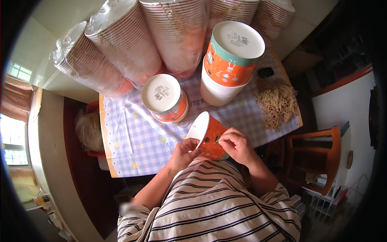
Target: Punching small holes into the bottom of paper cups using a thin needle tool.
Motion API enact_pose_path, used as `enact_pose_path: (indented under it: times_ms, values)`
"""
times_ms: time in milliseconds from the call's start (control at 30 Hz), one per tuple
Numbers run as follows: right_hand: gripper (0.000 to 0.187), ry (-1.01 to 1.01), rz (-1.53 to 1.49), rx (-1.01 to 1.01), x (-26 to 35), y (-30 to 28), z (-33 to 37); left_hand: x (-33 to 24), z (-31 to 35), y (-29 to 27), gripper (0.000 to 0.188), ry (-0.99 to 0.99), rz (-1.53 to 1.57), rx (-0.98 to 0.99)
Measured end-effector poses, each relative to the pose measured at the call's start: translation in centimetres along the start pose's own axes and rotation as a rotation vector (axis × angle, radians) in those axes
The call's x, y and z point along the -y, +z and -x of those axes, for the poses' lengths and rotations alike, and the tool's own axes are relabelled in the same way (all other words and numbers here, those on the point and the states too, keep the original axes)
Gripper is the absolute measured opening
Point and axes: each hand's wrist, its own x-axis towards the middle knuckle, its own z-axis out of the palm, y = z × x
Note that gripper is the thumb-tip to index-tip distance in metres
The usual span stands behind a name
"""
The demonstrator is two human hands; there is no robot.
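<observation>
An orange printed paper bucket [213, 139] lies tilted in front of my body, its white open mouth turned to the left. My left hand [185, 154] grips its rim, thumb outside and fingers at the mouth. Against the bucket's orange side, my right hand [237, 146] is closed in a pinch. A small pale bit shows at those fingertips, too small to name. Just beyond stands a short stack of upturned paper buckets [162, 93], with a loop of cord beside its base. Farther right rises a taller upturned stack [231, 60].
Several plastic-wrapped stacks of paper buckets [177, 36] line the table's far side. A heap of beige cords [277, 104] lies at the right, below a small black object [265, 72]. A checked cloth [141, 149] covers the table. A wooden chair [333, 161] stands at the right.
</observation>
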Motion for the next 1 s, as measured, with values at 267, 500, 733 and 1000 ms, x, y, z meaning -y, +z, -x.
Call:
enact_pose_path:
  times_ms: [267,500,733,1000]
  values:
    - [0.007,0.027,0.049,-0.102,0.7,-2.9,-0.5,-2.3,0.7,1.1,0.013,0.14,-0.508,-0.091]
    - [0.009,0.04,0.088,-0.138,1.0,-4.3,-0.2,-2.0,0.4,-0.3,0.02,0.55,-1.097,-0.039]
    - [0.008,-0.001,0.032,-0.168,2.8,-6.1,-1.0,-2.2,0.9,-1.3,0.016,0.638,-1.381,-0.027]
    - [0.004,0.137,-0.152,0.389,0.3,-0.2,-1.8,0.2,0.7,-3.1,0.022,0.702,-1.369,-0.112]
